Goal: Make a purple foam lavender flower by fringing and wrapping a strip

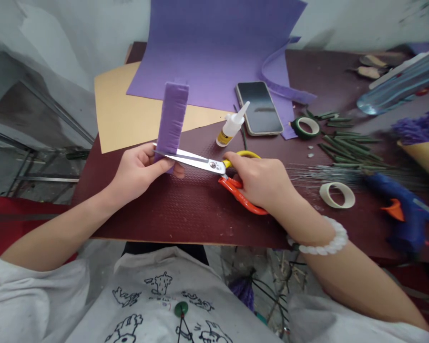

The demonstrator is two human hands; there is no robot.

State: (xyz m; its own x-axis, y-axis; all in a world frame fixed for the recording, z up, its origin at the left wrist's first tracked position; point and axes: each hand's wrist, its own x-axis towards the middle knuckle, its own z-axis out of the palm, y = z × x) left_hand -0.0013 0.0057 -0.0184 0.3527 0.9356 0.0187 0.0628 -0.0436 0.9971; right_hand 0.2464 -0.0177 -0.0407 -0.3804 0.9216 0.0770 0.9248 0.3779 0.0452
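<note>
My left hand pinches the lower end of a purple strip, which stands up from my fingers with a row of fine cuts along its right side. Its material looks like foam or crepe paper; I cannot tell which. My right hand is closed round the yellow and red handles of a pair of scissors. The blades lie across the strip near its lower end, just above my left thumb, and their tips reach the left fingers. Whether the blades are fully closed is hard to make out.
Behind the strip lie a tan sheet and a large purple sheet. A glue bottle and a phone stand close to the scissors. To the right are green tape, several green stems, white tape and a blue glue gun.
</note>
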